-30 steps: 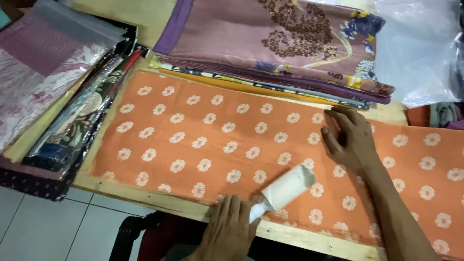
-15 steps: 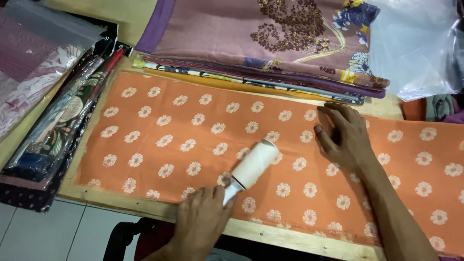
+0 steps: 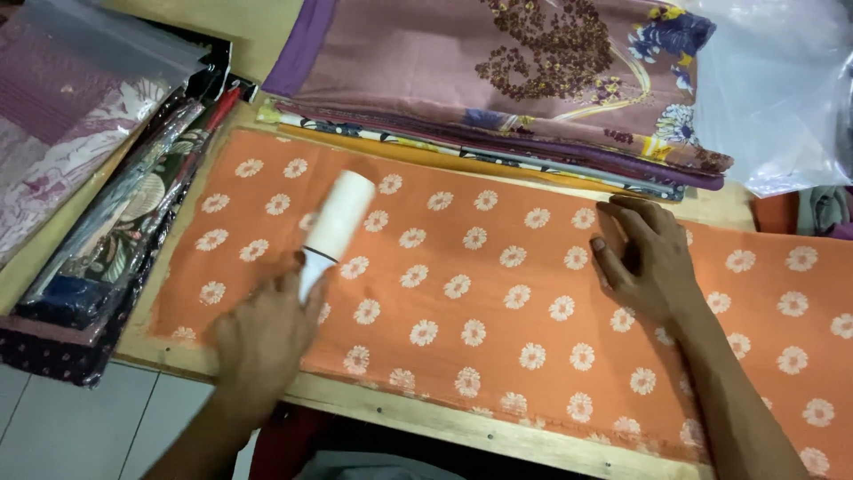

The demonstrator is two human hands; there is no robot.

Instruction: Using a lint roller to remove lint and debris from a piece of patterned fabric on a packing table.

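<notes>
My left hand (image 3: 267,342) grips the white lint roller (image 3: 336,227) near the orange cloth's (image 3: 498,293) left end, my right hand (image 3: 647,258) pressing flat; I judge much cloth remains.

Wooden table (image 3: 498,436): orange floral cloth (image 3: 498,293), folded fabric stack (image 3: 498,98).

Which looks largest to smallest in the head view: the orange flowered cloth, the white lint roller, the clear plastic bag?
1. Orange flowered cloth, covering most of the table.
2. Clear plastic bag, partly cut off at the frame edge.
3. White lint roller, held in the left hand.
</notes>
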